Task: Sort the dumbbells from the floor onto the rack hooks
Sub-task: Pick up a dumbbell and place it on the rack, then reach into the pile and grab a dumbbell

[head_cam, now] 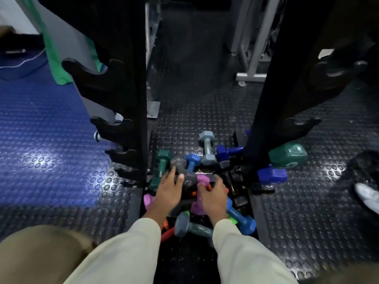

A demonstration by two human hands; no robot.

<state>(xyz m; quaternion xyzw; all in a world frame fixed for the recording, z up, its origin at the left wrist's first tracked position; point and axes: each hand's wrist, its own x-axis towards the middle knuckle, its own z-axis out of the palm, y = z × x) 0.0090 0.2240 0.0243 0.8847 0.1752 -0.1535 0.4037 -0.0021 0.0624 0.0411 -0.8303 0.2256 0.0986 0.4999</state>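
Observation:
A heap of coloured dumbbells lies on the floor between the two black rack uprights. My left hand reaches into the heap, with thumb and forefinger either side of a dark grey dumbbell. My right hand curls over a purple dumbbell. Around them lie a green dumbbell, a grey-blue one, a blue one and another grey-blue one. Empty hooks stick out from the left upright. A large green dumbbell and a blue one sit low at the right upright.
Black studded rubber flooring surrounds the rack, with a blue mat to the left. A grey machine frame stands behind. Another person's white shoe is at the right edge. A green cloth hangs at upper left.

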